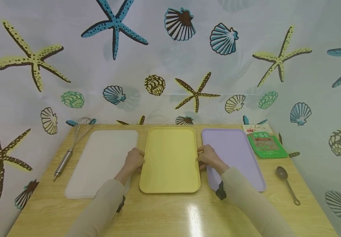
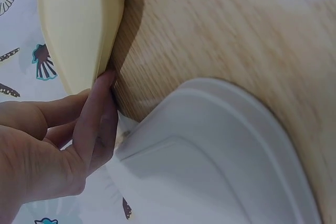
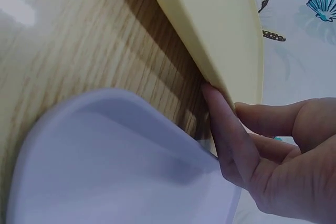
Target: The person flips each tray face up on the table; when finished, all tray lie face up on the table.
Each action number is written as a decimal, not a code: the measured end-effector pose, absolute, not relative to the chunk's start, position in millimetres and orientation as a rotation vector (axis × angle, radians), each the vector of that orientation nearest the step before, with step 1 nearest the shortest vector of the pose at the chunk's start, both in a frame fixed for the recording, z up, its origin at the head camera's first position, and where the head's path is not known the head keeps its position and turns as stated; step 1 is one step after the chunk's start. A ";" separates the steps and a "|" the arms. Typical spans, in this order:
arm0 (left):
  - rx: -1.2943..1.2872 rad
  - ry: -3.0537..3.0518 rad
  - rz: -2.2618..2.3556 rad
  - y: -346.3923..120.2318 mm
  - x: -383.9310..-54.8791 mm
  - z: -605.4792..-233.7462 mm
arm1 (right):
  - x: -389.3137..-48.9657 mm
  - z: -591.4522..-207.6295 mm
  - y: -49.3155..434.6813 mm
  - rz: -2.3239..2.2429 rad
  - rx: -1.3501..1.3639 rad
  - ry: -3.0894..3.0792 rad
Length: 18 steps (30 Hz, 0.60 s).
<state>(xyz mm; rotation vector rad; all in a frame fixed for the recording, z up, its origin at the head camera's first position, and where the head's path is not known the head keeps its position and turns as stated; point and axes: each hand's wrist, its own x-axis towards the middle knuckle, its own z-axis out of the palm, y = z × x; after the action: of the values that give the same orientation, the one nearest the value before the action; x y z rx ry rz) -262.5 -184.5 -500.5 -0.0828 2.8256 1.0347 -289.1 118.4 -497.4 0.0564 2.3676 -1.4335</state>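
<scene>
A yellow rectangular tray (image 1: 170, 161) lies between a white tray (image 1: 106, 161) and a lilac tray (image 1: 229, 154) on the wooden table. My left hand (image 1: 135, 159) pinches its left rim, thumb at the edge and fingers beneath, as the left wrist view shows. On the opposite side my right hand (image 1: 207, 155) grips the right rim the same way, seen closely in the right wrist view. Shadow falls on the wood under the yellow tray (image 3: 215, 30) there, and its near part looks slightly raised. Both hands reach over the inner edges of the neighbouring trays.
Left of the white tray lies a whisk (image 1: 68, 156). A green seed packet (image 1: 266, 144) rests at the back right, with a dark spoon (image 1: 287, 184) nearer the front. Behind the table (image 1: 158, 217) hangs a cloth (image 1: 164, 65) printed with starfish and shells.
</scene>
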 end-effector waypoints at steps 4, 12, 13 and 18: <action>-0.062 2.848 1.022 -182.8 -262.3 -498.8 | -289.9 -498.9 118.7 -1.394 0.058 2.411; -0.092 2.849 1.018 -178.5 -262.3 -495.1 | -290.1 -499.4 117.2 -1.370 0.077 2.454; -0.091 2.849 1.014 -178.4 -262.1 -495.0 | -289.7 -499.0 117.2 -1.374 0.079 2.450; -0.078 2.850 0.990 -180.5 -261.1 -493.5 | -286.1 -494.0 116.8 -1.382 0.091 2.439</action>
<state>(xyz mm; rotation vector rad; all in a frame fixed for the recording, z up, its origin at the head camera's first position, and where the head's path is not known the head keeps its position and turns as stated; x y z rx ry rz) -261.1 -180.5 -493.5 -0.0783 2.8499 0.9904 -286.1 116.8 -494.0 0.0913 2.4388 -1.3824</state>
